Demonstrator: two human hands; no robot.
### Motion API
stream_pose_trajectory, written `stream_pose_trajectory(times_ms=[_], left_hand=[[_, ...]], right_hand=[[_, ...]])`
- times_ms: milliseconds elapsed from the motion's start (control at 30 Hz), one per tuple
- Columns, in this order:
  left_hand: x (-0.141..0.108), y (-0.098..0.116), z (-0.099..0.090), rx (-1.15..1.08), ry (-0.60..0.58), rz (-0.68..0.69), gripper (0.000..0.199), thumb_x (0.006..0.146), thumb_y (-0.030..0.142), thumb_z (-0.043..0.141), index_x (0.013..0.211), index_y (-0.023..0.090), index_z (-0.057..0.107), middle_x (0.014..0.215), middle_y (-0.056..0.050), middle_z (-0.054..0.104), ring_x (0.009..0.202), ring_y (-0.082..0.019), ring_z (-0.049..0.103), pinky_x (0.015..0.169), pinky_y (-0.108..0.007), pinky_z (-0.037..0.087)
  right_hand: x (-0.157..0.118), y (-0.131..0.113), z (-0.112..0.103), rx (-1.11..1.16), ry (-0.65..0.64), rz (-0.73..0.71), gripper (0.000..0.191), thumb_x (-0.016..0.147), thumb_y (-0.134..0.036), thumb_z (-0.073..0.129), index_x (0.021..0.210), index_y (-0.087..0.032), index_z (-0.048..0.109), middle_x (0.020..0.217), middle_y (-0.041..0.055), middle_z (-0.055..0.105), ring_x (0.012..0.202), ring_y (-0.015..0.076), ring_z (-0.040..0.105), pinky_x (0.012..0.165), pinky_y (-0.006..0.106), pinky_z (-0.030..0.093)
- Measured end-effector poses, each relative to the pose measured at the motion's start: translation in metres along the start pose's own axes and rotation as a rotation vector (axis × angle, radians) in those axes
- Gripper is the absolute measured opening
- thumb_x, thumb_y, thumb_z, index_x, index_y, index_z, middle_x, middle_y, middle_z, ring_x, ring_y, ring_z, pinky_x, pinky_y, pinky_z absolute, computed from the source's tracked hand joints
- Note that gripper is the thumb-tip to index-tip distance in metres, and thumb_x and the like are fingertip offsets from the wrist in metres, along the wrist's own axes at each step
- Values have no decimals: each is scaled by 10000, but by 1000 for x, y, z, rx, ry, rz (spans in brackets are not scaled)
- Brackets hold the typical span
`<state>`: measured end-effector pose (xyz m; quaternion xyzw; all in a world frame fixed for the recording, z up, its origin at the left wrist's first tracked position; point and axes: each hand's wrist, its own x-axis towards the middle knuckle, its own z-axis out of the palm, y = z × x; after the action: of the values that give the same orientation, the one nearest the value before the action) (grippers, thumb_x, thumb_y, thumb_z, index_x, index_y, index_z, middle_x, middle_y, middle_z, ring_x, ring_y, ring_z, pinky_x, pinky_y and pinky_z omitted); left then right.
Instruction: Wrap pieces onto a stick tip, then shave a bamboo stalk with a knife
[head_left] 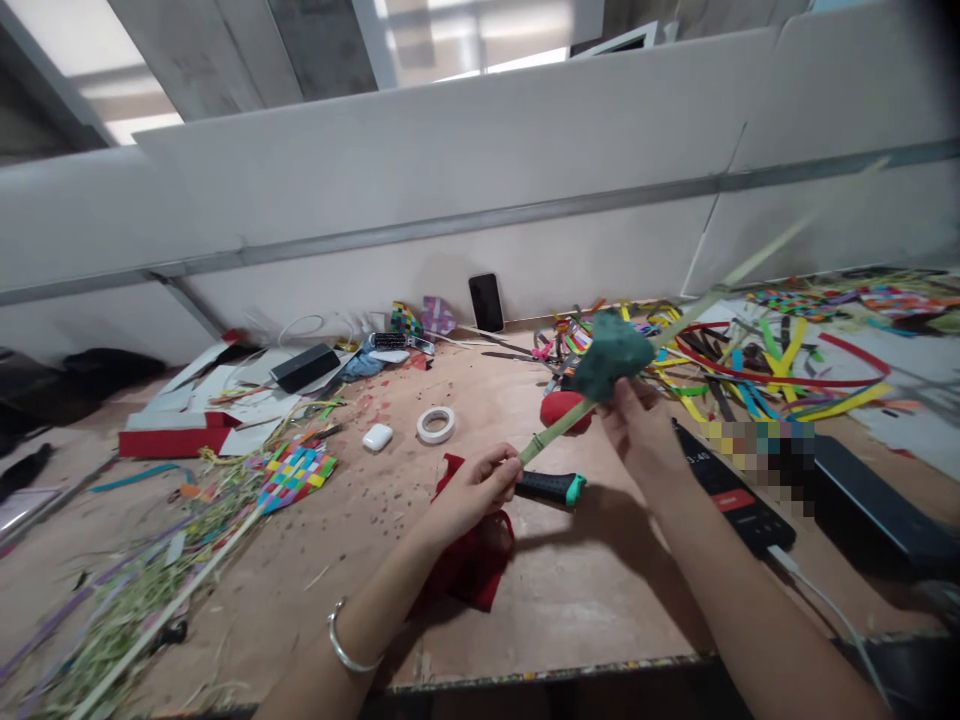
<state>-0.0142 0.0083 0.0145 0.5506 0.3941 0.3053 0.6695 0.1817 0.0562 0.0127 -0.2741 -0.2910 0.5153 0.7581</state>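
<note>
My left hand [491,485] is closed on the near end of a long, pale green bamboo strip [555,428]. The strip slants up and away to the right, past the wall's metal rail. My right hand [634,415] pinches a dark green, crumpled cloth-like piece [613,355] against the strip, farther along it. Just below my left hand lies a black textured handle [551,487] with a bright green end; its other end is hidden. Dark red cloth [480,565] lies under my left wrist. A red rounded object [564,412] sits behind the strip.
Colourful strips [772,370] pile up at the right. A phone [739,490] with a cable lies near my right forearm, beside a dark box [877,500]. White tape [436,425], an earbud case [377,437], a woven piece [296,475] and shavings [150,590] lie leftward.
</note>
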Motion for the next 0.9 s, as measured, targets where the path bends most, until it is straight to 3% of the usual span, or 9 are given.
stream_pose_trajectory(times_ms=[133, 267, 400, 500, 567, 667, 800, 900], left_hand=[[-4, 5, 3, 210, 45, 20, 322, 803, 464, 464, 779, 143, 461, 599, 64, 367, 491, -8, 309, 436, -135, 223], [-6, 9, 4, 313, 75, 52, 296, 824, 437, 431, 777, 147, 467, 616, 56, 386, 517, -25, 325, 476, -152, 253], [-7, 11, 6, 433, 218, 148, 264, 847, 382, 397, 733, 152, 462, 629, 44, 402, 579, -52, 379, 549, -168, 298], [-7, 13, 9, 574, 331, 211, 256, 859, 354, 381, 726, 152, 466, 674, 29, 439, 646, -72, 411, 602, -178, 317], [-7, 12, 11, 623, 369, 254, 235, 868, 340, 362, 769, 158, 472, 722, 20, 474, 689, -83, 431, 637, -185, 328], [-7, 13, 10, 685, 377, 266, 218, 874, 320, 346, 783, 162, 464, 757, 12, 499, 720, -94, 449, 658, -195, 331], [-9, 19, 6, 790, 315, 205, 235, 877, 318, 320, 773, 168, 468, 731, 14, 504, 703, -101, 458, 651, -204, 320], [-14, 28, 5, 850, 271, 170, 261, 874, 332, 304, 775, 174, 486, 719, 11, 520, 688, -108, 463, 642, -214, 316]], right_hand=[[16, -23, -11, 117, 152, -80, 249, 576, -298, 747, 758, -197, 612, 804, -49, 660, 747, 45, 616, 722, 173, 516], [22, -30, -15, 152, 186, -55, 242, 578, -313, 744, 734, -195, 602, 763, -59, 657, 691, 35, 613, 664, 147, 520], [13, -11, -8, 79, 142, 42, 297, 507, -280, 779, 731, -189, 607, 762, -56, 656, 690, 52, 615, 657, 170, 529], [-6, 14, 3, -113, 36, 222, 297, 487, -287, 784, 686, -152, 610, 726, -20, 656, 647, 79, 611, 628, 201, 533], [-20, 29, 10, -204, -106, 352, 311, 522, -300, 767, 754, -140, 637, 757, 18, 666, 681, 99, 621, 656, 216, 534], [-32, 39, 17, -210, -160, 397, 308, 558, -308, 747, 795, -139, 648, 822, 35, 674, 737, 99, 627, 712, 204, 525], [-23, 32, 16, -104, -81, 348, 293, 550, -277, 758, 790, -159, 638, 811, 3, 673, 727, 78, 624, 710, 185, 522], [1, 14, 2, 8, 78, 272, 294, 535, -277, 768, 763, -168, 616, 754, -29, 663, 666, 61, 616, 629, 161, 523]])
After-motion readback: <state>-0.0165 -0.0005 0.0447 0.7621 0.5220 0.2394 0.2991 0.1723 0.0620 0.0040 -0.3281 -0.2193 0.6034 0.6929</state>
